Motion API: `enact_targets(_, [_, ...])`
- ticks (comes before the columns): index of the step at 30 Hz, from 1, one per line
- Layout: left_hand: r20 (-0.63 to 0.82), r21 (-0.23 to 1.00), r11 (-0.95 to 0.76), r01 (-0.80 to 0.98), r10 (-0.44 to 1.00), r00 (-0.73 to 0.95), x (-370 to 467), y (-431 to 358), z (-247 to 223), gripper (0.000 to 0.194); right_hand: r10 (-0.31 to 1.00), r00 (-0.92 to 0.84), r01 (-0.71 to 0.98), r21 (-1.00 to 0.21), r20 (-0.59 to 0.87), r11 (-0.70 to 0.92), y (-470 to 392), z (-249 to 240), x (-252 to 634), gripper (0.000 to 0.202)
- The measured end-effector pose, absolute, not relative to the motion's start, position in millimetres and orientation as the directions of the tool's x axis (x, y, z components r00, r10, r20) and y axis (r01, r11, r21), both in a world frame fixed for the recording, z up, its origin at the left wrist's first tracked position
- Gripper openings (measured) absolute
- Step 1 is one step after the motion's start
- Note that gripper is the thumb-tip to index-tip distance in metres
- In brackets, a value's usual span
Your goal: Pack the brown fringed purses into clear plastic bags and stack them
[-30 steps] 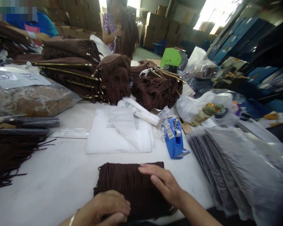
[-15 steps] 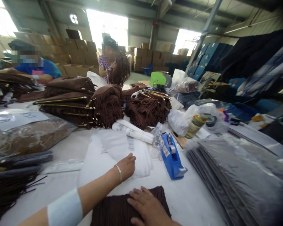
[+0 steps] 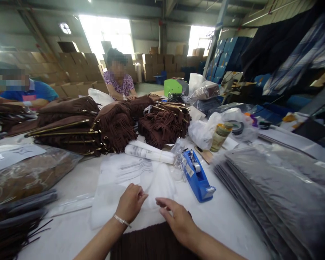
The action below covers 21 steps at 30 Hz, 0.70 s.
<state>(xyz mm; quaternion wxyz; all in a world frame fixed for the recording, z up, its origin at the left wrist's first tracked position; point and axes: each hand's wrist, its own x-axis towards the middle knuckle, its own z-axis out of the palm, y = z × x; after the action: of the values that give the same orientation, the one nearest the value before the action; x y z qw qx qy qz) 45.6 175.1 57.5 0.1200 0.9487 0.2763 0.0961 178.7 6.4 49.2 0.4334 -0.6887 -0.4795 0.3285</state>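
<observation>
My left hand (image 3: 130, 203) is closed in a pinch at the near edge of a stack of thin white plastic bags (image 3: 135, 169). The top bag rises in a fold by its fingertips. My right hand (image 3: 178, 222) hovers just right of it, fingers stretched and apart, with nothing in it. Below both hands lies a dark brown fringed piece (image 3: 151, 242), partly covered by my right forearm and cut off by the lower picture edge. A blue tape dispenser (image 3: 199, 180) stands to the right of the bags.
White rolled bags (image 3: 150, 153) lie behind the stack. Brown fringed handbags (image 3: 113, 124) are heaped beyond. Grey bagged pieces (image 3: 271, 187) fill the right side, near a yellowish jar (image 3: 220, 136). A clear-wrapped bundle (image 3: 43, 166) lies left. Two people work across the table.
My left hand has moved left and nearer to me, and the top bag has lifted into a fold. My right hand has risen off the brown fringed piece toward the bags.
</observation>
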Motion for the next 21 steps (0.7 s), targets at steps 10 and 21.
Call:
enact_targets(10, [0.029, 0.538, -0.648, 0.540, 0.654, 0.756, 48, 178, 46, 0.026, 0.918, 0.326, 0.213, -0.929, -0.225, -0.303, 94, 28, 187, 0.019])
enact_targets(21, [0.198, 0.512, -0.633, 0.580, 0.744, 0.638, 38, 204, 73, 0.019, 0.905, 0.333, 0.420, -0.818, -0.264, -0.394, 59, 41, 210, 0.025])
